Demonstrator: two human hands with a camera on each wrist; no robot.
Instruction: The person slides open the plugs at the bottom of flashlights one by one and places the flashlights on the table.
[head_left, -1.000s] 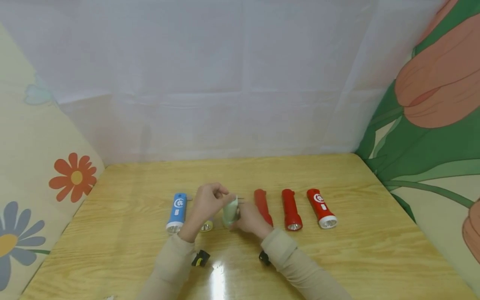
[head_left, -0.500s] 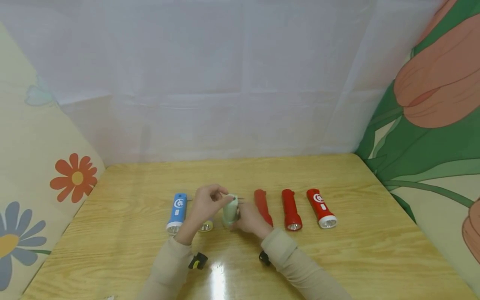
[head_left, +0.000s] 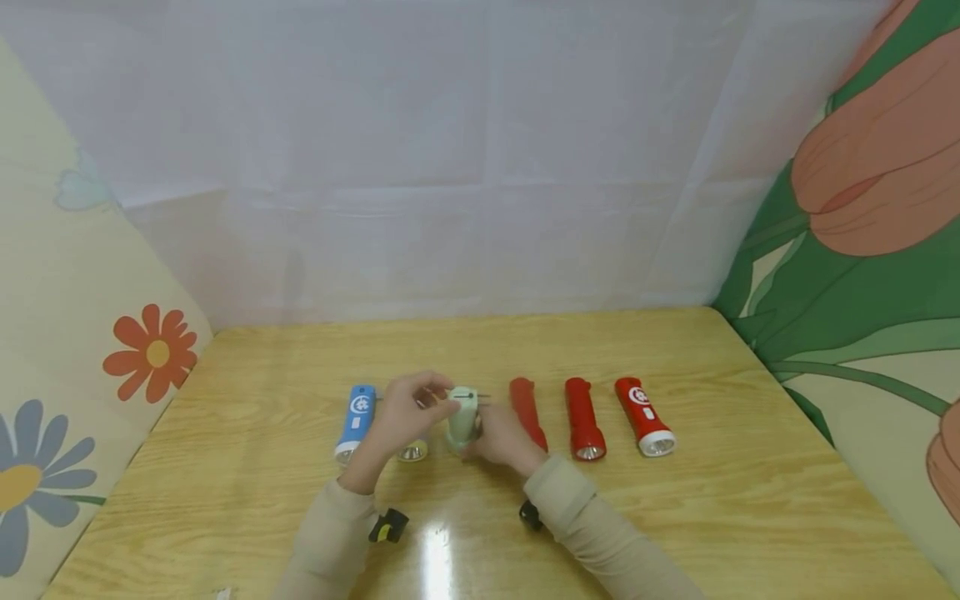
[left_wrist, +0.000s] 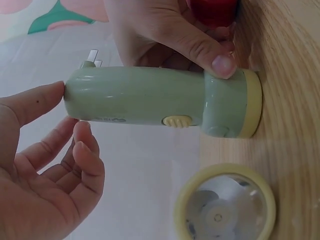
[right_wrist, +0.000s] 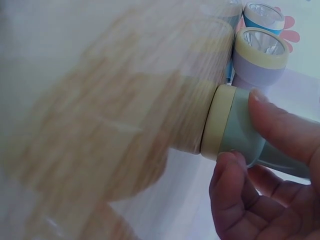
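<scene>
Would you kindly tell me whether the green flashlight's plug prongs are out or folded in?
Out: in the left wrist view, the metal prongs project from the green flashlight, near its tail.

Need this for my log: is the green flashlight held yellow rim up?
No, the green flashlight is held with its yellow rim down toward the table.

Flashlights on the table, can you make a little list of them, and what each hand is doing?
Standing: green flashlight, yellow rim down on the table
Right hand: grips it near the wide end
Left hand: touches its upper end
Sticking out: metal prongs
Left side: blue flashlight; lilac flashlight, partly hidden in the head view
Right side: two red flashlights; one red-and-white flashlight
</scene>
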